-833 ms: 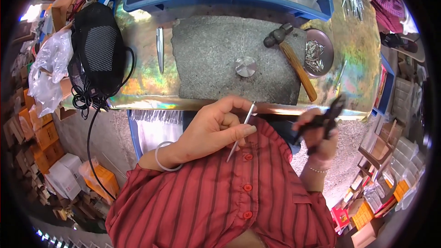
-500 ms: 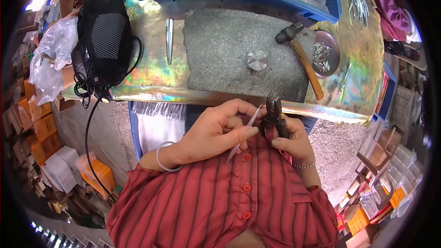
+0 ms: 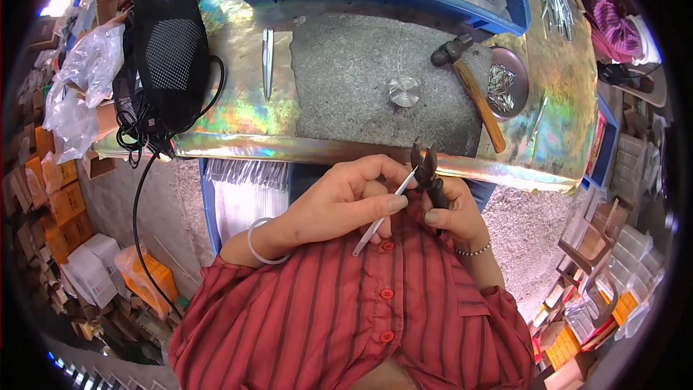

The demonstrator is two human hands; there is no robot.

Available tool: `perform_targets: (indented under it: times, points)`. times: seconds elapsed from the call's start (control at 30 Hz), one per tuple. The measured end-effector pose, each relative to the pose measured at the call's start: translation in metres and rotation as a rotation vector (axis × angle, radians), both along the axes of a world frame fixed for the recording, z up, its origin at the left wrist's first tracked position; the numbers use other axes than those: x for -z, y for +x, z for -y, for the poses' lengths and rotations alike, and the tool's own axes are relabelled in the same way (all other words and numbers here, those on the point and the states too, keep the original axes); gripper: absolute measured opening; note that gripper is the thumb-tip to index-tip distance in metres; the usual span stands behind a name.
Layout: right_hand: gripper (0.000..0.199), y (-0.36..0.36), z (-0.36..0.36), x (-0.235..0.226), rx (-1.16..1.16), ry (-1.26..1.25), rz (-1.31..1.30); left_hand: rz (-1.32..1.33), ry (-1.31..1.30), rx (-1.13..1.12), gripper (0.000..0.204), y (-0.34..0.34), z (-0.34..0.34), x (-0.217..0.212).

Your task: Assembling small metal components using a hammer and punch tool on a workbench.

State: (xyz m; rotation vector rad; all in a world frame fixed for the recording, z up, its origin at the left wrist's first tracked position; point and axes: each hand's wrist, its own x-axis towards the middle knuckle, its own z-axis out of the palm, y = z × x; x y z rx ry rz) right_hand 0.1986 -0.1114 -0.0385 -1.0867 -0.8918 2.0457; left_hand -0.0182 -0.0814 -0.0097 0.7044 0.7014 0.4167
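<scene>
Two hands meet close against the red striped shirt [image 3: 346,318]. The left hand [image 3: 339,202] pinches a thin pale rod [image 3: 382,213], its grip closed on the middle of it. The right hand [image 3: 451,213], well off to the side less than a second ago, has swung in; its grip is wrapped around dark pliers [image 3: 427,170], whose jaws now sit at the rod's upper tip, so a nip or bend looks under way. Beyond, on the iridescent foil-covered table [image 3: 238,123], lie a rough grey stone slab [image 3: 354,79], a small round metal disc [image 3: 404,92] and a wooden-handled hammer [image 3: 469,87].
</scene>
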Motion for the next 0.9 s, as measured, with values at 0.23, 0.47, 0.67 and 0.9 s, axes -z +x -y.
perform_targets:
  times: [0.23,0.47,0.67,0.9]
  points:
    - [0.036,0.002,0.000,0.009,0.014,0.007,-0.027,0.038,-0.026,-0.011,0.026,-0.001,-0.004,0.005]
    - [0.041,0.006,-0.002,0.011,-0.083,0.108,-0.027,0.063,-0.032,0.000,0.024,-0.001,-0.004,0.005]
    - [0.028,0.000,-0.005,0.007,-0.199,0.152,0.050,0.058,-0.097,0.009,0.021,-0.006,-0.007,0.006]
    - [0.018,-0.010,-0.008,0.011,-0.248,0.431,0.252,-0.008,-0.093,0.004,0.015,-0.013,-0.005,0.013]
